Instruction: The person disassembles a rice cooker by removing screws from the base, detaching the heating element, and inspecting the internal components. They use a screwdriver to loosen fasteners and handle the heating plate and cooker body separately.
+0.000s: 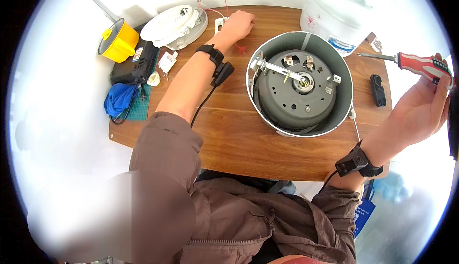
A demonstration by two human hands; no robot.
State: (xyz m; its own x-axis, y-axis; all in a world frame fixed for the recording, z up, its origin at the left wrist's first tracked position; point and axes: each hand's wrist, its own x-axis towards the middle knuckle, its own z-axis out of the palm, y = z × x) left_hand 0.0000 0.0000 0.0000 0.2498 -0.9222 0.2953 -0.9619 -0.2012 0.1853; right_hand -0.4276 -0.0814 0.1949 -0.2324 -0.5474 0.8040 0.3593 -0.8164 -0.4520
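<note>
My right hand (420,96), raised at the far right, grips a screwdriver (420,65) with a red and white handle. Its metal shaft points left, over the table's right side. My left hand (237,26) reaches to the back of the table with its fingers curled in. Whatever they hold, if anything, is hidden. Beside that hand lie a small white plastic part (219,25) and thin red wires (210,9). Between my arms stands an open round metal housing (347,75); inside sit a grey disc (282,89) with holes and a metal lever arm (279,69).
At the back left lies a round white plastic base (167,25). A yellow pot (122,39) rests on a black case (138,65), near a blue cloth (118,100) and a green mat (139,108). A white lidded container (330,10) and a small black object (378,91) are at right.
</note>
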